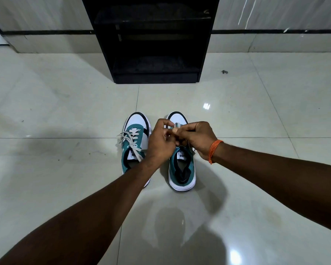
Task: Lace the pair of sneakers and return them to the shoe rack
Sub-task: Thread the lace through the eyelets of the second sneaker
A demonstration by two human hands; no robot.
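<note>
Head view: we see two bare forearms reaching forward over a glossy, pale tiled floor (65, 111). The left grip (161, 142) and the right grip (196, 138) meet knuckle to knuckle. Each has its fingers curled and pinched on a flat, pale lace (177, 124), and a small loop of it stands up between the fingertips.

Directly beneath both grips stands the right-hand sneaker (182, 169), heel toward us. It has matte teal sides, a thick ribbed white sole, a rounded white toe edged in black and a white tongue label.

Just left of the left grip stands the matching left-hand sneaker (137, 121), partly hidden by the forearm. The other lace (130, 138) zigzags through its eyelets, with loose ends trailing off its outer side. The pair sits parallel, slightly apart, toes pointing away from us.

A twisted orange thread band (214, 150) circles the wrist behind the right grip.

Well beyond the grips, a boxy black shoe rack (153, 44) of matte board, with open shelves, stands against a marbled tile wall (46, 16).
</note>
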